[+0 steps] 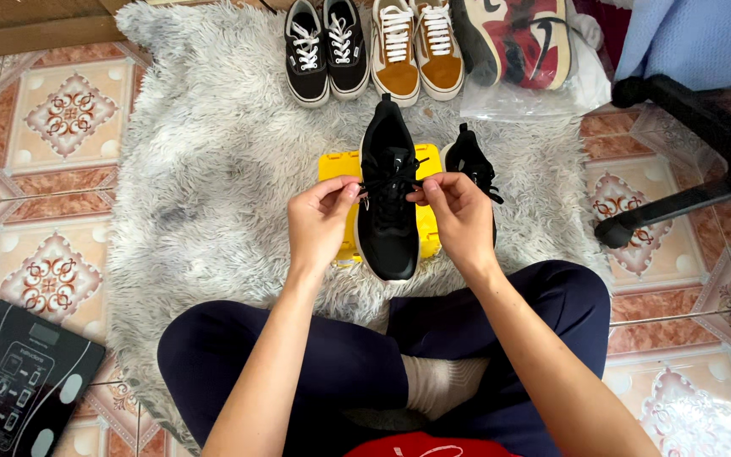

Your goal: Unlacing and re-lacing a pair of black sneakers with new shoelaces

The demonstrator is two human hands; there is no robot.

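Note:
A black running shoe (388, 216) with a white sole edge rests on a yellow box (337, 165) on a grey shaggy rug. My left hand (320, 227) pinches a black lace end on the shoe's left side. My right hand (460, 216) pinches the other lace end on the right side. The laces (391, 182) run taut between both hands across the shoe's tongue. The matching black shoe (471, 161) lies just right of the box, partly hidden behind my right hand.
At the rug's far edge stand a black-and-white sneaker pair (327, 51), a tan-and-white pair (417, 51) and red-black sneakers in a clear bag (522, 42). A black bathroom scale (19, 381) lies bottom left. An office chair base (687, 169) stands right. My crossed legs fill the foreground.

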